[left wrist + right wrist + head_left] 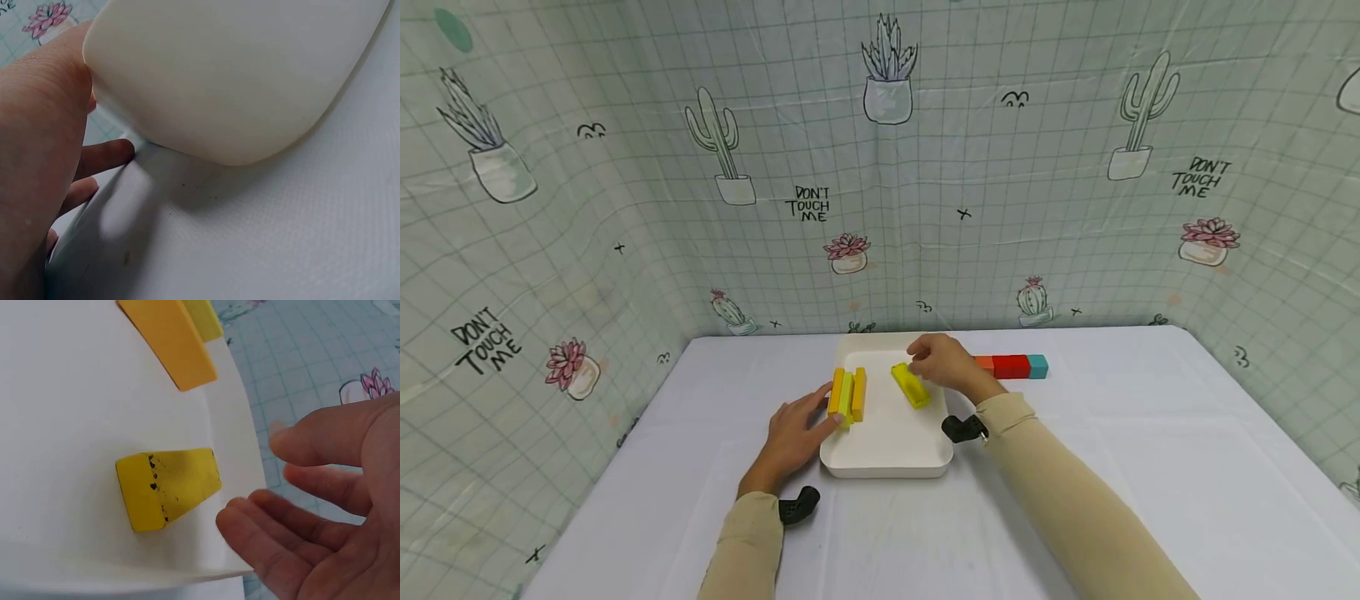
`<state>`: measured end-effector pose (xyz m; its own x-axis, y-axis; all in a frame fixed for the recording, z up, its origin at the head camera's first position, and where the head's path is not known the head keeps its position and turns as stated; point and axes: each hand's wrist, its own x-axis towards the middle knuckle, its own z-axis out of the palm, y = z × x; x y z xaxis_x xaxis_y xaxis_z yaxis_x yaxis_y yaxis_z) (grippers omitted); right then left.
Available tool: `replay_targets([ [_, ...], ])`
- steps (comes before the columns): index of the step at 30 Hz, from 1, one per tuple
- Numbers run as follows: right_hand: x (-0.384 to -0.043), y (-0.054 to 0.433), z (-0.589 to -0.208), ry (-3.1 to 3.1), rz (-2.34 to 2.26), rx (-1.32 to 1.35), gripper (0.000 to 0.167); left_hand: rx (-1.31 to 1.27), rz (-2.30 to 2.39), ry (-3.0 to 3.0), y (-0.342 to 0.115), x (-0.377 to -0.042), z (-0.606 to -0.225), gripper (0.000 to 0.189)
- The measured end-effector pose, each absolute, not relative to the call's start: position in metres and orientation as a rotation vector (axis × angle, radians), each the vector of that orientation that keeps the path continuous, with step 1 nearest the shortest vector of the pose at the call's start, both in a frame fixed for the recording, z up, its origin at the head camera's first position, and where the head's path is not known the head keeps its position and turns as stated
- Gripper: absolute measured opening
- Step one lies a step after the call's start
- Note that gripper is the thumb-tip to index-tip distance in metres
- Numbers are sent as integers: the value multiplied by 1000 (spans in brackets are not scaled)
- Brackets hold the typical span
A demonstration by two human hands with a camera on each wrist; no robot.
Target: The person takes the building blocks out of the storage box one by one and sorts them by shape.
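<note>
A white tray (895,446) lies on the table. My left hand (793,433) grips its left side, the thumb (59,62) over the rim beside the blocks and the other fingers outside the wall. Two orange-yellow blocks (859,396) and a yellow block (846,398) between them stand side by side along that side. Towards the tray's right side a separate yellow block (911,385) lies at a slant, dark specks along its edge in the right wrist view. My right hand (325,519) hovers beside this block with fingers loosely bent, holding nothing.
Beyond my right wrist, an orange block (984,363), a red block (1011,367) and a teal block (1037,367) form a row on the white-covered table (1135,467). A cloth printed with cacti (880,192) hangs around the back and sides.
</note>
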<state>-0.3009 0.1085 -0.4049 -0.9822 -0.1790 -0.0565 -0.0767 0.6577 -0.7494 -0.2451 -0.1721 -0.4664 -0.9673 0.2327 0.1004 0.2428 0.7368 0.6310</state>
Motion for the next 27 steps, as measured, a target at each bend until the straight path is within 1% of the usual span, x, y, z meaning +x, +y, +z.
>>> replay_targets([
  [4, -301, 105, -404, 2789, -1095, -249, 36, -398, -1066, -2918, -172, -245, -466, 66],
  [12, -301, 96, -404, 2720, -1063, -196, 39, -415, -1057, -2915, -173, -246, -466, 66],
  [25, -304, 86, -414, 2706, -987, -200, 57, -402, -1063, -2928, -171, -245, -464, 66],
  [27, -304, 84, -415, 2702, -978, -207, 62, -391, -1069, -2936, -171, -245, -464, 67],
])
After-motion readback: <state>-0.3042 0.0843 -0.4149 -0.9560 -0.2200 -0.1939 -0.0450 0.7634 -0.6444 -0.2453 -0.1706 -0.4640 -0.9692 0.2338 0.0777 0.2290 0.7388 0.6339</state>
